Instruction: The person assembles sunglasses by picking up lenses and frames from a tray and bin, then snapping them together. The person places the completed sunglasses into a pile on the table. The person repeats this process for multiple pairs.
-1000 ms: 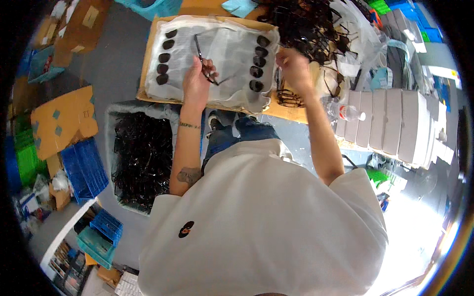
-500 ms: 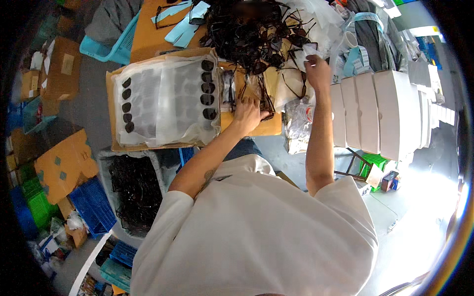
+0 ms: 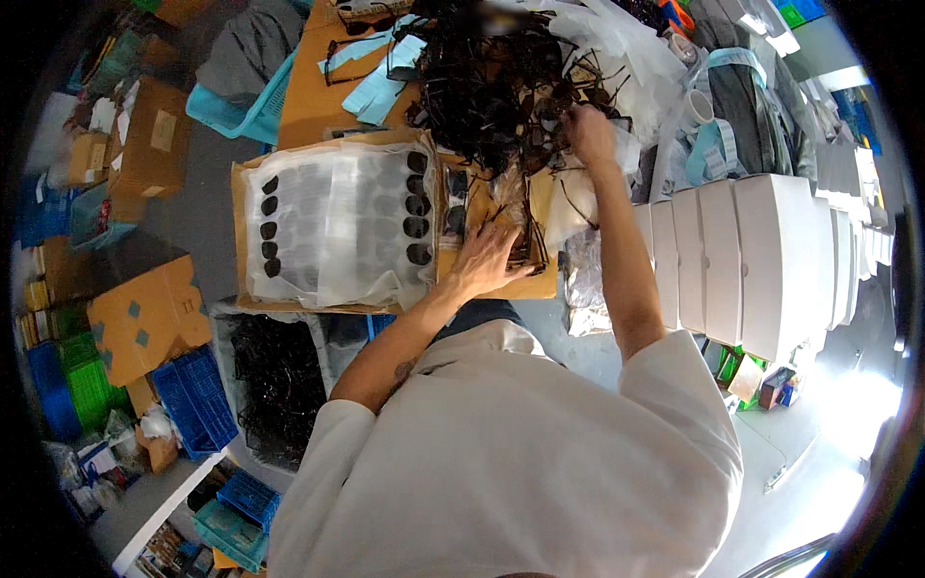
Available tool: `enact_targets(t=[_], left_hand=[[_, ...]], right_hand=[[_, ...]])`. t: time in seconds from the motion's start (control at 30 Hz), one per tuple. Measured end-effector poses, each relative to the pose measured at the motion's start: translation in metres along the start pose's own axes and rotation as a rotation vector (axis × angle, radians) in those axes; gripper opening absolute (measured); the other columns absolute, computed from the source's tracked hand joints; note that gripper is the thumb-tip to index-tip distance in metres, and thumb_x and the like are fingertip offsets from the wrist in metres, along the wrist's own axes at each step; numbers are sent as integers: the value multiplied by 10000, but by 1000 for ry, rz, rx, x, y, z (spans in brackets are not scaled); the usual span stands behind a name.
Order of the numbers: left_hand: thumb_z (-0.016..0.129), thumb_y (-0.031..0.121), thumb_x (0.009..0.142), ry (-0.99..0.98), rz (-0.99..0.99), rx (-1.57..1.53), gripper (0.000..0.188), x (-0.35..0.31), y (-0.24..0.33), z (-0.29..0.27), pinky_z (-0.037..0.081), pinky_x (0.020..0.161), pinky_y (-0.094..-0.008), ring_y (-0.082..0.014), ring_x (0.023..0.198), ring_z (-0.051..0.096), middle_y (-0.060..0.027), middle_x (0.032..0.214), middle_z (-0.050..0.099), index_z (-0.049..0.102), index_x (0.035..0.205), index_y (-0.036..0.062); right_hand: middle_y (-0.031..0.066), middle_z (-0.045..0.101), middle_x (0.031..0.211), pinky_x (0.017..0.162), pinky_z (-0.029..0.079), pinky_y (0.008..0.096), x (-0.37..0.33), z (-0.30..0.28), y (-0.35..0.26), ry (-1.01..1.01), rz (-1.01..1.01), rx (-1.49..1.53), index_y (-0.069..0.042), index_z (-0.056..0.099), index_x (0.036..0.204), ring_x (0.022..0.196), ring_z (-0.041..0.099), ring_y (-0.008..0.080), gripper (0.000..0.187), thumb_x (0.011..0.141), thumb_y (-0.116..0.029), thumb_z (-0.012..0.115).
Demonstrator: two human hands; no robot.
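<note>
My left hand (image 3: pixel 487 260) is closed around several dark sunglasses (image 3: pixel 527 252) near the table's front edge, thumb toward me. Farther off and to the right, my right hand (image 3: pixel 591 138) reaches into the right side of a big tangled pile of dark sunglasses (image 3: pixel 472 87). Its fingers are curled together, and their tips blend into the pile, so what they pinch is hidden. Left of my left hand lies an open cardboard box (image 3: pixel 241 226), where white translucent sheets (image 3: pixel 332 231) cover rows of sunglasses whose dark lenses show at both sides.
Light blue strips (image 3: pixel 385 87) lie at the table's far left. White plastic wrapping (image 3: pixel 631 63) and a tape roll (image 3: pixel 696 106) are at the far right. White boxes (image 3: pixel 761 260) stand in a row to the right. A bin of dark frames (image 3: pixel 279 385) sits at lower left.
My right hand has moved from the white wrapping left and into the sunglasses pile. My left hand stays on its sunglasses at the front. The whole view has shifted slightly.
</note>
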State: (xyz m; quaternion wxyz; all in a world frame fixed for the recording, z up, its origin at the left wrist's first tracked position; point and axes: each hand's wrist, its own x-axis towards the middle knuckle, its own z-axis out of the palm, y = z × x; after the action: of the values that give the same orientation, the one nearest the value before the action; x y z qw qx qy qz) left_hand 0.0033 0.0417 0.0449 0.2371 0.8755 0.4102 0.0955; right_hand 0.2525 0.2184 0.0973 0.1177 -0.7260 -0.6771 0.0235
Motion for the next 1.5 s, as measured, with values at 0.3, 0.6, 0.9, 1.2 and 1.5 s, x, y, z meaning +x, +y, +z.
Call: enact_targets(t=[0.3, 0.6, 0.9, 1.2, 1.5], left_hand=[[480, 429, 1022, 28, -215, -1245, 471, 9, 18, -85, 493, 950, -392, -255, 1085, 619, -93, 1230, 623, 478, 1347, 88], [523, 390, 1020, 261, -345, -1729, 352, -35, 33, -158, 515, 790, -316, -146, 937, 599, -5, 1019, 619, 568, 1180, 80], [467, 438, 1032, 790, 87, -1381, 481, -77, -16, -169, 469, 688, -307, -150, 699, 560, -64, 739, 601, 616, 1004, -19], [505, 258, 1038, 336, 128, -1259, 422, -111, -1, -170, 452, 995, -357, -216, 1143, 597, -144, 1311, 608, 507, 1370, -2], [456, 142, 1037, 732, -146, -652, 316, -142, 14, -114, 432, 982, -397, -301, 1158, 538, -195, 1235, 571, 503, 1313, -3]], right_hand=[[233, 618, 820, 642, 482, 459, -61, -186, -60, 564, -127, 378, 33, 613, 882, 761, 607, 442, 120, 934, -64, 568], [180, 572, 1168, 942, 503, 419, -166, -154, -185, 112, -435, 838, 26, 554, 1204, 1088, 585, 355, 502, 754, -30, 770], [144, 401, 1481, 1074, 379, 332, -214, -110, -210, -952, -219, 1210, 6, 58, 1558, 1299, 449, 239, 1078, 792, -94, 809], [36, 561, 1161, 917, 434, 288, -235, -56, -223, -662, -289, 1577, -20, 499, 1290, 1055, 522, 146, 322, 975, 46, 501], [75, 564, 1208, 1003, 401, 345, -254, 47, -207, -505, -139, 1547, -16, 529, 1286, 1110, 514, 199, 324, 987, -139, 535]])
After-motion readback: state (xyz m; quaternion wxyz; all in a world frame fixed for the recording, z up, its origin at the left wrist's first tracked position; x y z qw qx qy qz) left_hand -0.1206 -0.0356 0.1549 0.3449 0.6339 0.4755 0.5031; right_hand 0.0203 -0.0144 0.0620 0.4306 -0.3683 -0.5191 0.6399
